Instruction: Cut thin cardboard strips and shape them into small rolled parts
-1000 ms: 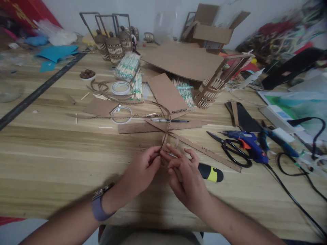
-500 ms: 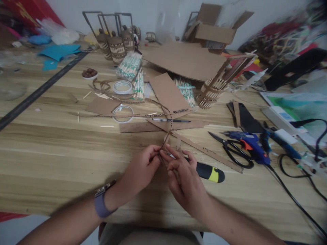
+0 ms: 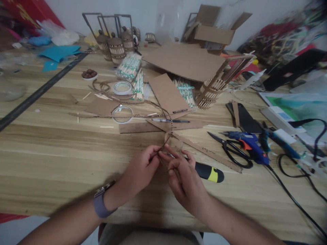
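Observation:
Near the front middle of the table, my left hand [image 3: 141, 169] pinches the end of a thin corrugated cardboard strip [image 3: 171, 125]. My right hand [image 3: 184, 175] meets it from the right, its fingertips closed on the same strip. From the fingers the strip curves up and away to the left, toward two tape rolls [image 3: 122, 87]. A black and yellow handle [image 3: 209, 173] lies partly under my right hand. Beyond the hands, a pen [image 3: 176, 120] rests on a flat cardboard strip [image 3: 143, 127]. What lies between the fingertips is small and partly hidden.
Scissors [image 3: 236, 153] and a blue glue gun [image 3: 250, 141] with a cable lie at the right. Farther back stand a stick-and-cardboard basket [image 3: 209, 93], a large cardboard sheet [image 3: 186, 61], lantern-like pieces [image 3: 117, 51] and packed sticks [image 3: 129, 66]. A black bar [image 3: 48, 85] crosses the left.
Both hands keep their grip on the strip, with only a slight shift of the fingers. The strip's curve beyond them has moved a little to the right.

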{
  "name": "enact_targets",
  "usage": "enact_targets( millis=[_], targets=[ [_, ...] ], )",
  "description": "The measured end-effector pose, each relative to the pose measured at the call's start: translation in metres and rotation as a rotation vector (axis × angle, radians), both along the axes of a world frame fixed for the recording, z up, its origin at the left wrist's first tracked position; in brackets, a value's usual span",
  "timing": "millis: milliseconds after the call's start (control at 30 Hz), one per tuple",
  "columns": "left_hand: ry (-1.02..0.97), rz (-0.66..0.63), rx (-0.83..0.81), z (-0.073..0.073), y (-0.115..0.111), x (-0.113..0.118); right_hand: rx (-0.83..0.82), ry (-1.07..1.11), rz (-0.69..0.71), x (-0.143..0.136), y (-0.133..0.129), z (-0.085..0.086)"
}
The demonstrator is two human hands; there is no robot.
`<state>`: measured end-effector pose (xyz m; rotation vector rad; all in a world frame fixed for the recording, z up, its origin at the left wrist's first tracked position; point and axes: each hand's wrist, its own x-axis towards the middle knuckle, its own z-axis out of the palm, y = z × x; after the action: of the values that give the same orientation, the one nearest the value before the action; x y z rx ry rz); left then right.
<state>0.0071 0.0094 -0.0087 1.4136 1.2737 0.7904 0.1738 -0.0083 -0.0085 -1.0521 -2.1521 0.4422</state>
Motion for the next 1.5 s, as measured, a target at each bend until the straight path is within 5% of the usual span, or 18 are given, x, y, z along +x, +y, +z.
enact_targets(
  millis=[367, 767, 1500],
  targets=[
    [0.005, -0.056, 0.029, 0.000, 0.000, -0.002, -0.045, -0.005, 0.004, 0.007, 0.004, 0.004],
    [-0.044, -0.054, 0.033, 0.000, -0.003, 0.001, 0.216, -0.081, -0.053, 0.007, 0.015, -0.003],
    [-0.076, 0.022, -0.006, 0.000, -0.004, 0.003, 0.096, 0.020, -0.090, 0.006, 0.013, -0.001]
  ],
)
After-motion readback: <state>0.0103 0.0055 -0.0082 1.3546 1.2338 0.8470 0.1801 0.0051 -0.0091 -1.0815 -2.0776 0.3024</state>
